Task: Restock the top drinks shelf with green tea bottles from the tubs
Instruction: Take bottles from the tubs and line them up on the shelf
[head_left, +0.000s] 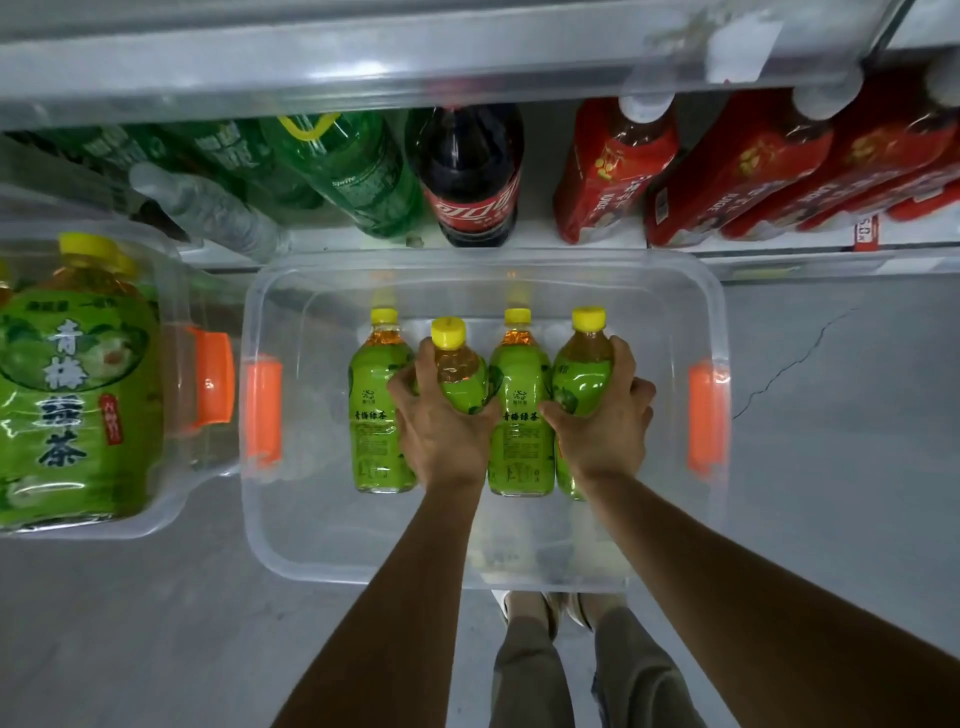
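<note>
In the clear tub (670, 291), the left hand (441, 421) grips one green tea bottle (460, 374); the right hand (605, 421) grips another (584, 371), each hiding its bottle's lower half.

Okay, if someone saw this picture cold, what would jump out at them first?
Probably the two hands in the middle: the left hand and right hand each grip a yellow-capped green tea bottle, second and fourth in a row of four in the clear tub with orange handles. Next, the big green tea bottle in another tub at far left.

Shop: stocked drinks shelf (519, 236)
</note>
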